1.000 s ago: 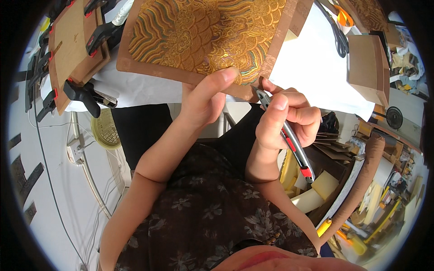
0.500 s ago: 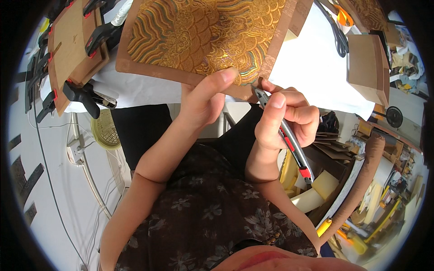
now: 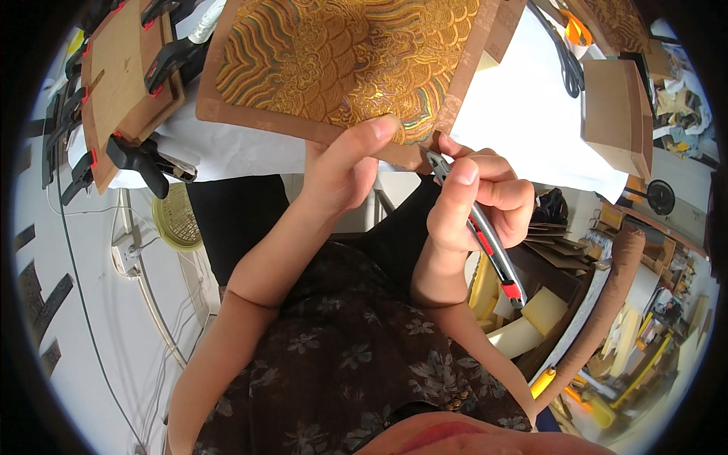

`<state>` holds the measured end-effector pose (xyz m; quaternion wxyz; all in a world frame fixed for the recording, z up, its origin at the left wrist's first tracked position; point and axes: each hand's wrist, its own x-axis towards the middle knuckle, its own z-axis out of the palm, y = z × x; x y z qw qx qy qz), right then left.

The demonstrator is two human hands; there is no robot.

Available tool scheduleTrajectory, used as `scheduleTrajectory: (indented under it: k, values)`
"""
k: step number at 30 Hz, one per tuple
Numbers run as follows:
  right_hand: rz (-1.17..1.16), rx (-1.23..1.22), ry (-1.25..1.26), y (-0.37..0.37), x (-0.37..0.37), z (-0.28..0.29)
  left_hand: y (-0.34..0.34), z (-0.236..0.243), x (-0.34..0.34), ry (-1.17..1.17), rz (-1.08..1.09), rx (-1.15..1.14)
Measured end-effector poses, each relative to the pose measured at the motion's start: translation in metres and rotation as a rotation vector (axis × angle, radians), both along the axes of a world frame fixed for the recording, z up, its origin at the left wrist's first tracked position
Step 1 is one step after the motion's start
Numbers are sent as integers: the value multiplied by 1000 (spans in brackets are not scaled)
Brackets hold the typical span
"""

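A flat panel with gold wave-patterned brocade and a brown fabric border spans the upper middle, its far edge cut off by the picture. My left hand grips its near edge, thumb on top of the brocade and the other fingers hidden beneath. Between the thumb and fingers of my right hand is a silver and red utility knife, held like a pen. The knife's tip points at the panel's near right corner; whether the blade touches the fabric I cannot tell.
Brown boards held by several black clamps lie at the left. A white-covered table carries a brown box and a black cord at the right. Below stand a green basket and a bin of foam pieces.
The knife tip has shifted very slightly left at the panel's corner. The panel has moved a touch to the right; both hands keep their grip.
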<state>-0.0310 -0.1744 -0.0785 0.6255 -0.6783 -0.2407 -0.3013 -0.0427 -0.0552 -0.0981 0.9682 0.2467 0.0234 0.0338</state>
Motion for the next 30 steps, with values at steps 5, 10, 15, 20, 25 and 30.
scheduleTrajectory:
  k: [5,10,15,20,25,30]
  values:
    - [-21,-40,-20,0,2,2,-1,-1,-1,7,24,15]
    - [-23,96,24,3,1,1,-2,-1,1,-5,41,-5]
    - [3,16,-19,0,3,1,-3,-3,1,8,39,-12]
    - [-25,-23,-12,0,1,2,-2,-3,1,11,35,-2]
    - [-7,120,31,2,2,0,-2,-11,0,29,69,116]
    - [-10,-6,-15,0,3,2,-2,-4,0,-3,43,-11]
